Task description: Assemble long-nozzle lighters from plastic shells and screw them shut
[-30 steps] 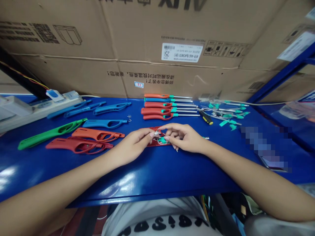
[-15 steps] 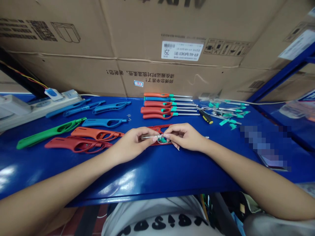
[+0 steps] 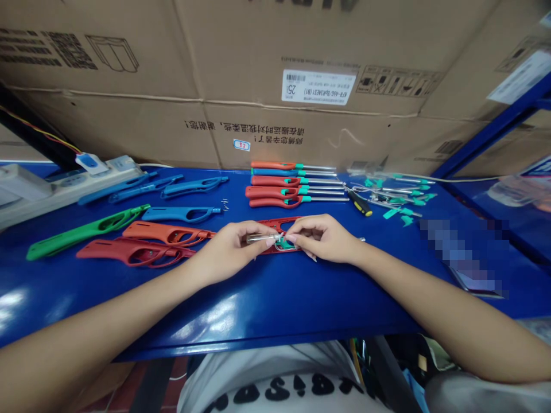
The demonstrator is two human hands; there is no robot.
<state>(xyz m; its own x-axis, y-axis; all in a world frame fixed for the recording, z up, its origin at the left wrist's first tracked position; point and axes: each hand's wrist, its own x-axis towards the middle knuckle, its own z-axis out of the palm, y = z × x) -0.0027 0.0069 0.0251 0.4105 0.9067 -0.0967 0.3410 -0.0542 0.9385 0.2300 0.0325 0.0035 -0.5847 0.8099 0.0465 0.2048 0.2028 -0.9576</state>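
In the head view my left hand (image 3: 230, 252) is closed on a small clear fuel tank (image 3: 259, 237), held lengthwise between thumb and fingers. My right hand (image 3: 327, 240) pinches at the tank's right end, where a green plastic part (image 3: 284, 244) and thin white wire show. Exactly what its fingertips grip is hidden. Both hands are just above a red lighter shell half (image 3: 272, 224), partly covered by them. A short bit of metal tube (image 3: 362, 239) sticks out beyond my right wrist.
Red, orange, green and blue lighter shells (image 3: 176, 213) lie at left near a power strip (image 3: 69, 189). Several lighters with metal tubes (image 3: 275, 191), a screwdriver (image 3: 360, 204) and green-tipped tube parts (image 3: 402, 198) lie behind. A cardboard box (image 3: 241, 69) stands at the back.
Almost nothing differs. My hands stay together over the red shell, with only a slight shift of the fingers at the tank's end. The view has moved very slightly.
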